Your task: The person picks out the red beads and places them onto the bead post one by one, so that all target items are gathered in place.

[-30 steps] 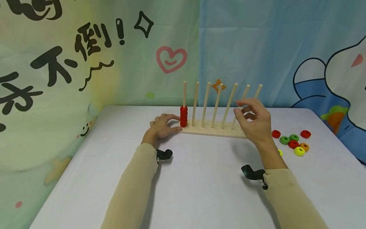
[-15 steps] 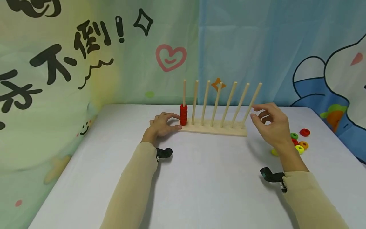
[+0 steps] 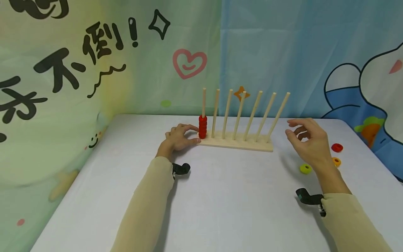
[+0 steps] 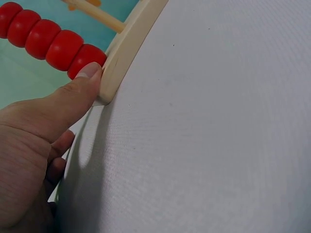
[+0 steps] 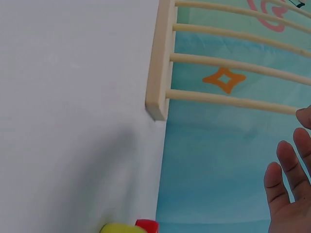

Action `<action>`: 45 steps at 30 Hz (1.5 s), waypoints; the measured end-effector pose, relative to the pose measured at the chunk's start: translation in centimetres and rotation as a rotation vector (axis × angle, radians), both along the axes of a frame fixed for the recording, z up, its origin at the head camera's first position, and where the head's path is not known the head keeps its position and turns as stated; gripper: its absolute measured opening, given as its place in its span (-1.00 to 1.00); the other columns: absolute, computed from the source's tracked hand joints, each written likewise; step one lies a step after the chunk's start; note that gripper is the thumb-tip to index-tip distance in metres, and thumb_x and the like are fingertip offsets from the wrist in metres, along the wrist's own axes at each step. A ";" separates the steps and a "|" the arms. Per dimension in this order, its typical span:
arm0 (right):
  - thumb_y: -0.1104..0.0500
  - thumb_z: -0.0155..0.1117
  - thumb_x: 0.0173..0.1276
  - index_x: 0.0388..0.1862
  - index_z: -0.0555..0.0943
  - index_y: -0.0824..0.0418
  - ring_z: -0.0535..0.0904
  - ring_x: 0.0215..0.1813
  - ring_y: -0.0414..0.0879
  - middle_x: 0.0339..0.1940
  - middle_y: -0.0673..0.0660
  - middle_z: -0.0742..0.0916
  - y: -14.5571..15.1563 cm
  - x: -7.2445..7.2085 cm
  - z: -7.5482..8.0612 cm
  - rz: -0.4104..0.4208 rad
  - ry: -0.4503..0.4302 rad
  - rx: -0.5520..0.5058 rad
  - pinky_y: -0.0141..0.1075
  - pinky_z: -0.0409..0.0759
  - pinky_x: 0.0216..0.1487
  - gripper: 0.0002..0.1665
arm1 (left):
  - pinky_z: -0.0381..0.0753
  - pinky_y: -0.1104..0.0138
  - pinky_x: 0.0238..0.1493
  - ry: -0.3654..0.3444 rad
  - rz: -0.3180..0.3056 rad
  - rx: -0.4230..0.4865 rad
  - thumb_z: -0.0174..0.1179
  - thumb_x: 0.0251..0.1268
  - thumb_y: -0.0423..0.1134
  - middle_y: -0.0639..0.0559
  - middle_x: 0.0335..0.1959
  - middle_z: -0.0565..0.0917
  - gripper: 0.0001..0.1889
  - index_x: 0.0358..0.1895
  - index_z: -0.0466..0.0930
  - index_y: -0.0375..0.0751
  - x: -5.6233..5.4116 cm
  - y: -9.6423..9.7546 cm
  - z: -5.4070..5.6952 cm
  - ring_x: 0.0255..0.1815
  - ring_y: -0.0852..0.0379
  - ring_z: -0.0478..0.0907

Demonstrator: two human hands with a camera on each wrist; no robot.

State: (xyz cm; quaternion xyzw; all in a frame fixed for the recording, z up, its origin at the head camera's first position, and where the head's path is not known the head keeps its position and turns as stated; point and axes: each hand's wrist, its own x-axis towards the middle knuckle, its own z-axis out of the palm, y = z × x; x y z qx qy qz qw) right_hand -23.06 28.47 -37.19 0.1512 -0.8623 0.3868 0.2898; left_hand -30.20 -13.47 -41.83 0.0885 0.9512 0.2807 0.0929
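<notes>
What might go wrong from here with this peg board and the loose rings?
The left hand holds only one end of the wooden base, so bumping the end peg nearest the right hand might swing the board round.

The yellow ring lies loose by the right wrist; a low sweep could knock it away.

The right wrist partly hides the orange ring in the head view, so it could get nudged unnoticed.

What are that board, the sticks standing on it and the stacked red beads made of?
The board and sticks look like wood, probably unpainted: both are pale tan with a fairly matte surface. The red beads look smooth and slightly glossy, with soft highlights in the left wrist view; they could be painted wood or plastic, and the pictures don't settle which.
</notes>
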 end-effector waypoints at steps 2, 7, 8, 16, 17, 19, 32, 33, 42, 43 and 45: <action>0.34 0.36 0.28 0.11 0.65 0.17 0.50 -0.21 -0.30 -0.06 0.03 0.64 0.2 0.0 0.0 0.001 0.005 0.018 -0.60 0.45 -0.20 -0.59 | 0.06 -0.08 0.24 -0.001 0.000 0.003 0.24 0.18 0.31 0.01 0.49 0.20 -0.45 0.26 0.48 0.39 0.0 -0.1 -0.1 0.40 -0.17 0.11; 0.33 0.35 0.29 0.16 0.63 0.15 0.50 -0.19 -0.32 -0.03 0.08 0.64 1.3 -0.1 0.3 -0.013 -0.029 0.057 -0.61 0.44 -0.19 -0.56 | 0.07 -0.07 0.23 0.000 0.005 0.013 0.25 0.17 0.31 0.00 0.48 0.21 -0.45 0.25 0.48 0.40 0.1 -0.2 0.0 0.38 -0.16 0.12; 0.31 0.35 0.30 0.18 0.62 0.13 0.51 -0.18 -0.30 -0.02 0.09 0.63 1.5 -0.2 0.3 -0.019 -0.053 0.065 -0.60 0.44 -0.18 -0.55 | 0.08 -0.07 0.23 0.002 0.007 0.012 0.25 0.17 0.32 0.00 0.48 0.21 -0.45 0.25 0.48 0.40 0.1 -0.2 0.0 0.38 -0.16 0.12; 0.10 0.31 0.38 0.32 0.49 0.12 0.57 0.00 0.08 0.17 0.18 0.60 4.0 -0.4 0.1 -0.073 -0.280 0.225 -0.69 0.33 -0.23 -0.46 | 0.08 -0.08 0.24 0.001 0.009 0.022 0.25 0.18 0.29 0.00 0.47 0.22 -0.46 0.25 0.48 0.40 0.2 -0.3 0.3 0.38 -0.16 0.13; 0.10 0.31 0.39 0.33 0.49 0.13 0.57 0.02 0.12 0.18 0.19 0.59 4.2 -0.4 0.1 -0.084 -0.296 0.238 -0.63 0.36 -0.23 -0.45 | 0.08 -0.08 0.24 0.000 0.007 0.025 0.25 0.18 0.29 -0.01 0.47 0.22 -0.46 0.26 0.48 0.40 0.1 -0.3 0.3 0.38 -0.16 0.13; 0.06 0.29 0.40 0.34 0.46 0.16 0.58 0.04 0.20 0.22 0.23 0.57 4.6 -0.5 0.1 -0.101 -0.330 0.259 -0.40 0.48 -0.15 -0.43 | 0.08 -0.08 0.23 0.000 0.007 0.028 0.25 0.18 0.30 0.00 0.48 0.22 -0.46 0.26 0.48 0.40 0.1 -0.2 0.3 0.38 -0.16 0.13; -0.01 0.25 0.42 0.36 0.39 0.28 0.47 0.16 0.43 0.32 0.44 0.43 5.2 -1.3 -0.2 -0.194 -0.536 0.326 0.25 0.52 -0.01 -0.35 | 0.09 -0.04 0.20 0.013 0.016 0.024 0.25 0.18 0.29 0.02 0.47 0.23 -0.47 0.24 0.49 0.41 0.2 -0.3 0.0 0.37 -0.13 0.14; -0.01 0.25 0.42 0.35 0.39 0.29 0.46 0.15 0.44 0.31 0.46 0.43 5.2 -1.4 -0.2 -0.203 -0.547 0.338 0.26 0.51 -0.01 -0.35 | 0.09 -0.05 0.20 0.014 0.015 0.021 0.25 0.18 0.29 0.02 0.47 0.23 -0.47 0.25 0.48 0.41 0.2 -0.4 0.0 0.37 -0.13 0.14; 0.01 0.28 0.39 0.33 0.39 0.33 0.47 0.10 0.45 0.21 0.52 0.47 5.5 -2.1 -0.7 -0.260 -0.648 0.416 0.26 0.48 -0.01 -0.34 | 0.09 -0.07 0.21 0.022 0.008 0.008 0.25 0.19 0.28 0.02 0.47 0.24 -0.47 0.25 0.49 0.39 -0.2 -0.4 0.4 0.37 -0.14 0.15; 0.01 0.28 0.38 0.32 0.38 0.33 0.45 0.10 0.46 0.21 0.52 0.48 5.6 -2.2 -0.7 -0.262 -0.661 0.428 0.26 0.48 -0.02 -0.34 | 0.09 -0.07 0.22 0.018 0.005 0.005 0.25 0.19 0.29 0.02 0.47 0.24 -0.47 0.25 0.49 0.40 -0.2 -0.4 0.4 0.37 -0.14 0.14; 0.01 0.29 0.38 0.32 0.39 0.34 0.43 0.10 0.47 0.18 0.53 0.49 5.7 -2.4 -0.8 -0.264 -0.680 0.447 0.28 0.47 -0.03 -0.34 | 0.08 -0.06 0.23 0.010 0.005 0.002 0.25 0.19 0.29 0.02 0.47 0.23 -0.47 0.25 0.48 0.41 -0.3 -0.4 0.2 0.37 -0.13 0.14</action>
